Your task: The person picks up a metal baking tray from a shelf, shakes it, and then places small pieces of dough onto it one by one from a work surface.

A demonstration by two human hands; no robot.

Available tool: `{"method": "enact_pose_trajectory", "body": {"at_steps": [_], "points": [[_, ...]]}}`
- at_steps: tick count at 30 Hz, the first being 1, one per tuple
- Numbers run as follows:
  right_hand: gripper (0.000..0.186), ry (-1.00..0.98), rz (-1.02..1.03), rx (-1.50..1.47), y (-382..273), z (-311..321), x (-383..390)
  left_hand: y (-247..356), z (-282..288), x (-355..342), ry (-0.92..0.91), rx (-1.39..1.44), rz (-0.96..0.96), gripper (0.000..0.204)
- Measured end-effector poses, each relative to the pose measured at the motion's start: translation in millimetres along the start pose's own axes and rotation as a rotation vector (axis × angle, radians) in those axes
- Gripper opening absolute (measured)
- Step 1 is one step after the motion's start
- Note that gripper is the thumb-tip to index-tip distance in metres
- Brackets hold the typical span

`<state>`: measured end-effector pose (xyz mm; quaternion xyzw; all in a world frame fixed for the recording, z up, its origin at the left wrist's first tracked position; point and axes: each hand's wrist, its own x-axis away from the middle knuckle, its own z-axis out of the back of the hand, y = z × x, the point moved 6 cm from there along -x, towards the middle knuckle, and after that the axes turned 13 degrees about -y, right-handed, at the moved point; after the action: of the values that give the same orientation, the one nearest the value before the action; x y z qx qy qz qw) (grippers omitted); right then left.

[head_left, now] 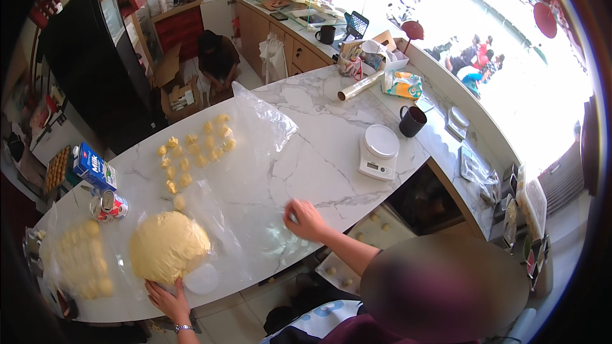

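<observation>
1. While your left hand lies spread against the dough mound, nearer you and right of the milk carton, your right hand curls well right of that carton; can't tell if its grip holds anything.
2. Done, apparently: dough pieces right of the carton, plastic-covered balls on its near side.
3. Remaining, likely: dividing the mound.

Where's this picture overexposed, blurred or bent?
In the head view, the street is washed out white, an oval blur covers part of the lower right, the right hand looks slightly smeared, and the window ledge appears bowed by the fisheye lens.
</observation>
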<state>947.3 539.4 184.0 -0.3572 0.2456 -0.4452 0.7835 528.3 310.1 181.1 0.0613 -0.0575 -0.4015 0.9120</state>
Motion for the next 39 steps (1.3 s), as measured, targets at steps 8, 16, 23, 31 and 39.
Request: {"method": "enact_pose_trajectory", "body": {"at_steps": [8, 16, 23, 31, 39], "points": [[0.020, 0.274, -0.066, 0.269, 23, 67, -26, 8, -11, -5, -0.006, -0.001, -0.032, 0.095], [0.020, 0.076, 0.035, 0.199, 38, 61, 30, -2, 1, -1, 0.045, -0.050, -0.012, 0.092], [0.019, -0.006, 0.003, 0.010, -6, -1, -11, -7, -7, -3, 0.023, 0.010, -0.016, 0.092], [0.018, 0.265, -0.050, 0.216, 40, 57, -25, 8, -13, -6, 0.036, 0.021, -0.054, 0.092], [0.016, 0.103, 0.072, 0.179, 41, 68, 21, 5, 3, 2, 0.020, 0.035, -0.019, 0.092]]}}
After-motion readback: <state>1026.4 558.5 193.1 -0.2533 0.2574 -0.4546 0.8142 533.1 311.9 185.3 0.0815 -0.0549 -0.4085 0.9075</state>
